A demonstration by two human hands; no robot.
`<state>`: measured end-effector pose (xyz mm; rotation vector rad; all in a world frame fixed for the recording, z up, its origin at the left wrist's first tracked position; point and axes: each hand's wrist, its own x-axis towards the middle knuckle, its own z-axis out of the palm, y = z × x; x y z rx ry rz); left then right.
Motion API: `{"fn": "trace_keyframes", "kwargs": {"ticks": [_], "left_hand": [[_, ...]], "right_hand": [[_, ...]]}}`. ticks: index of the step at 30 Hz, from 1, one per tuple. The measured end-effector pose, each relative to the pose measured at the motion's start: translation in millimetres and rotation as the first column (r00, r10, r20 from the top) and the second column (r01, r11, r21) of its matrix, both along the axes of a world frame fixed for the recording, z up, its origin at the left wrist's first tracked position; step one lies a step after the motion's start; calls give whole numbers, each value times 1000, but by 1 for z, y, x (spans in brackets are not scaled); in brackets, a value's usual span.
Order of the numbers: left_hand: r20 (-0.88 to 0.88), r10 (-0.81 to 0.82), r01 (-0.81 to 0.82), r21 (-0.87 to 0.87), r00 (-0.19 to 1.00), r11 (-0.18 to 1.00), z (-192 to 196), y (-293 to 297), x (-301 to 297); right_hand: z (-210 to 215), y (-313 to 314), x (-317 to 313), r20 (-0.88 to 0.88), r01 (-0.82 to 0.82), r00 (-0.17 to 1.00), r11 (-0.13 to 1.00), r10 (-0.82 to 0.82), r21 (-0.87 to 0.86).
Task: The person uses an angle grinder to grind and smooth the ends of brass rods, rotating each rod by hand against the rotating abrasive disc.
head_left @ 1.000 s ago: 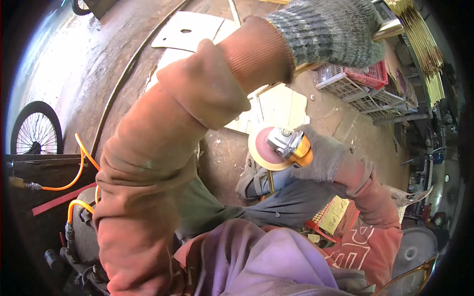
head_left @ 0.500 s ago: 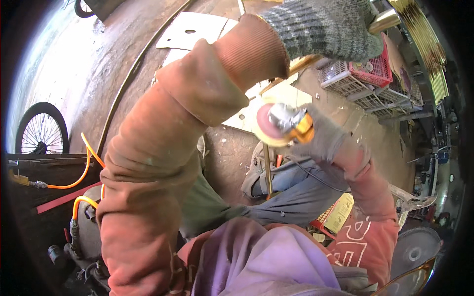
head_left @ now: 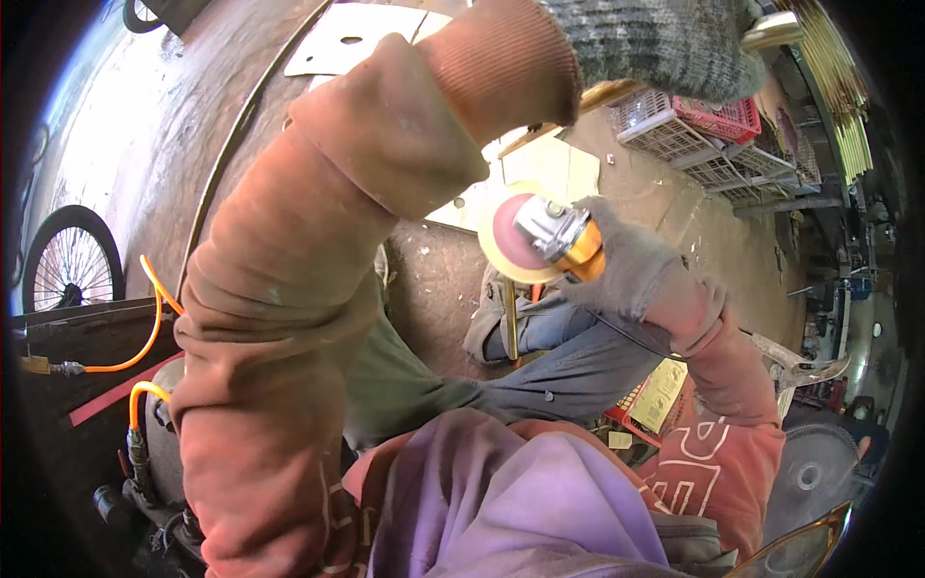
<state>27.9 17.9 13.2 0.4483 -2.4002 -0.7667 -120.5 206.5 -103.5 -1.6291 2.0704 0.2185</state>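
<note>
Apparently between grinding passes: grinder [head_left: 557, 231] in hand, tube [head_left: 774, 31] at upper right.

Right hand [head_left: 628, 270] was wrapped round the yellow-and-silver body; left hand [head_left: 665, 46] lay curled over the brass-coloured tube, fingertips hidden, so its closure could not be told. Disc [head_left: 499, 236] stood apart from that tube; contact with the upright rod [head_left: 511, 323] behind could not be judged. Next move seemed to call for steadying the tube and bringing the disc to it lightly. Grinder, blurred 0.5 s earlier, now showed sharp; it sat farther from the lap than 1.0 s earlier.
</note>
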Motion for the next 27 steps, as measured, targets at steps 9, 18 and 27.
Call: {"fn": "trace_keyframes", "kwargs": {"ticks": [9, 18, 27], "left_hand": [[-29, 5, -8, -128, 1000, 992, -3, 0, -15], [-171, -53, 1, -289, 984, 957, -30, -14, -79], [-51, -189, 171, -241, 981, 955, -33, -35, -89]], "right_hand": [[1, 2, 0, -35, -62, 997, 998, 63, 27], [11, 5, -5, -255, -101, 956, 981, 142, 168], [9, -29, 14, -344, -16, 931, 956, 121, 293]]}}
